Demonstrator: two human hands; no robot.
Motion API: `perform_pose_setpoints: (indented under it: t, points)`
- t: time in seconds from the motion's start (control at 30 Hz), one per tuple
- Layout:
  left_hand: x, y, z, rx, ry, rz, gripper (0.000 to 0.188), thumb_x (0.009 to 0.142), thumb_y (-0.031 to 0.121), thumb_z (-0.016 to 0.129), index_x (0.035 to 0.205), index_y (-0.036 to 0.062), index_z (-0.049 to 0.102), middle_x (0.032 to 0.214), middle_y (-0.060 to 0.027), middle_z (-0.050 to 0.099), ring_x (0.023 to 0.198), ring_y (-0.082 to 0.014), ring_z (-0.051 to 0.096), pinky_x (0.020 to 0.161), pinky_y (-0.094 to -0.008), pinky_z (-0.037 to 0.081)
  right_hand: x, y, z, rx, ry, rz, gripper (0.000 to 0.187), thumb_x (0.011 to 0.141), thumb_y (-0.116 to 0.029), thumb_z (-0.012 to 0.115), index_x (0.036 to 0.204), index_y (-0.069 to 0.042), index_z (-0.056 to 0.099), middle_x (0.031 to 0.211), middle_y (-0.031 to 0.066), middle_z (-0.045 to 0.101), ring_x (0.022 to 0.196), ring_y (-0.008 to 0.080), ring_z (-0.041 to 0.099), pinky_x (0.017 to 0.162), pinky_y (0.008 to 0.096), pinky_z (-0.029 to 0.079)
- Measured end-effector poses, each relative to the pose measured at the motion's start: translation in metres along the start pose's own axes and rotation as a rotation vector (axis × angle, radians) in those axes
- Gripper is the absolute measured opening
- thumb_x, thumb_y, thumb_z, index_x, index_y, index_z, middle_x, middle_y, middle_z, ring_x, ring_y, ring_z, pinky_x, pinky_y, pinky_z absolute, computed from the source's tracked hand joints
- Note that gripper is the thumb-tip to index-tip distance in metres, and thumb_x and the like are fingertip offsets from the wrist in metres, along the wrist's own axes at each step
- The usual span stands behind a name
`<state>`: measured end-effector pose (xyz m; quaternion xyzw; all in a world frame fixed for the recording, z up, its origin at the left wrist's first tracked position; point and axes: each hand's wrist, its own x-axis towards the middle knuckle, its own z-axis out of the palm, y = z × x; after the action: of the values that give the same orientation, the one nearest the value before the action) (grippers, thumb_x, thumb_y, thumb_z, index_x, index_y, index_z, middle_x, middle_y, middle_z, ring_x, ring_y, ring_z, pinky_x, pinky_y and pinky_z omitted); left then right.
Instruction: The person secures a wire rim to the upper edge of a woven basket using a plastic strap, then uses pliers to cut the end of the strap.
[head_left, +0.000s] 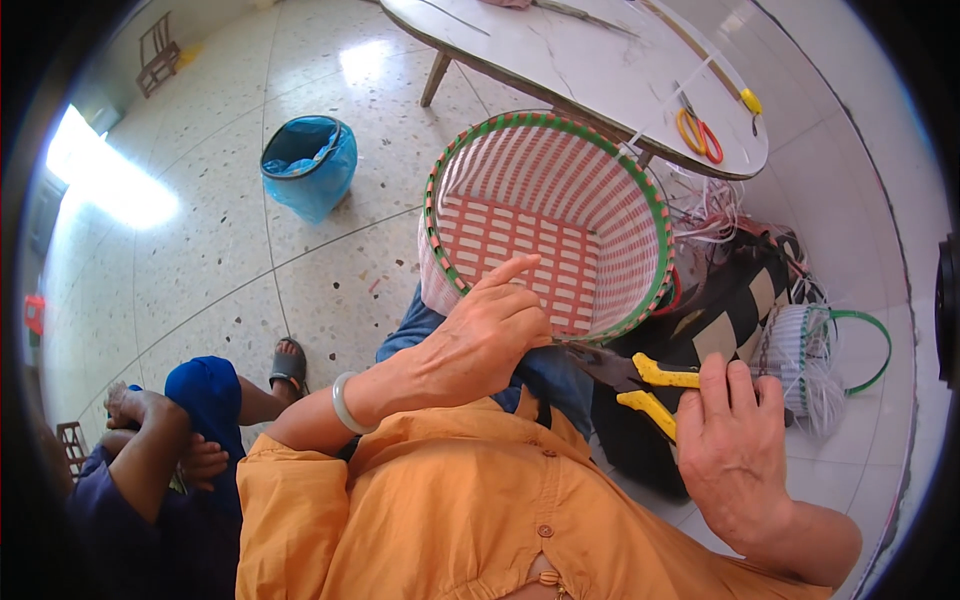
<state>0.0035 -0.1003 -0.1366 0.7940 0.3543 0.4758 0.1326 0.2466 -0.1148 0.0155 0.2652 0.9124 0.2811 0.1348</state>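
Note:
A round woven basket of white and pink plastic strips, with a green-and-pink bound rim, leans against my lap with its mouth toward me. My left hand lies over the near rim, index finger stretched out and the other fingers curled onto the edge; their tips are partly hidden. In my right hand is a pair of pliers with yellow handles, which stand apart. The dark jaws point left to the rim beside my left hand. Whether they touch a strip I cannot tell.
Scissors and a yellow-ended tool lie on the white table beyond the basket. A blue-lined bin stands at left. A seated person's knee is near on the left. At right are loose strips and a small green-handled basket.

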Motion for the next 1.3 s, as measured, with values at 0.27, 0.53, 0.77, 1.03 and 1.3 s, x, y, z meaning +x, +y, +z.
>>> perform_pose_setpoints:
  t: [0.27, 0.53, 0.77, 1.03, 1.3]
  points:
    - [-0.004, -0.003, -0.003, -0.008, -0.059, 0.004, 0.013, 0.075, -0.005, 0.067, 0.085, 0.002, 0.061, 0.077, -0.0102, 0.06, 0.077, -0.0266, 0.062, 0.113, -0.0546, 0.033, 0.016, 0.003, -0.026, -0.051, -0.155, -0.04, 0.014, 0.075, -0.012, 0.064, 0.076, 0.001, 0.063, 0.095, 0.0166, 0.055, 0.078, 0.0265, 0.048, 0.064, 0.0375, 0.037]
    - [-0.004, -0.003, -0.005, -0.01, -0.056, 0.021, 0.014, 0.075, -0.007, 0.067, 0.085, 0.0016, 0.061, 0.077, -0.01, 0.061, 0.075, -0.0255, 0.063, 0.114, -0.0545, 0.031, 0.023, 0.016, -0.024, -0.06, -0.177, -0.131, 0.012, 0.076, -0.013, 0.063, 0.075, 0.0, 0.063, 0.094, 0.0158, 0.055, 0.074, 0.0235, 0.046, 0.062, 0.0355, 0.036]
    - [-0.003, -0.003, -0.005, -0.01, -0.051, 0.016, 0.013, 0.074, -0.007, 0.067, 0.081, 0.002, 0.061, 0.076, -0.0098, 0.061, 0.074, -0.0244, 0.063, 0.114, -0.0545, 0.031, 0.028, 0.026, -0.017, -0.088, -0.108, -0.198, 0.011, 0.077, -0.01, 0.063, 0.073, 0.001, 0.064, 0.095, 0.0172, 0.056, 0.072, 0.0239, 0.046, 0.06, 0.0347, 0.035]
    - [-0.001, -0.003, -0.007, -0.02, -0.08, 0.003, 0.015, 0.072, -0.008, 0.067, 0.08, 0.003, 0.06, 0.076, -0.0093, 0.061, 0.074, -0.0241, 0.063, 0.114, -0.0554, 0.031, 0.029, 0.029, -0.013, -0.091, -0.082, -0.222, 0.011, 0.076, -0.009, 0.063, 0.072, 0.001, 0.064, 0.096, 0.0175, 0.056, 0.072, 0.0239, 0.046, 0.06, 0.035, 0.035]
    - [-0.001, -0.002, -0.007, -0.022, -0.078, -0.018, 0.015, 0.074, -0.006, 0.069, 0.081, 0.0037, 0.06, 0.078, -0.009, 0.062, 0.075, -0.0243, 0.063, 0.115, -0.0556, 0.029, 0.015, 0.029, -0.011, 0.036, -0.12, -0.1, 0.012, 0.073, -0.013, 0.064, 0.075, -0.001, 0.064, 0.098, 0.0168, 0.056, 0.084, 0.0254, 0.05, 0.067, 0.0383, 0.038]
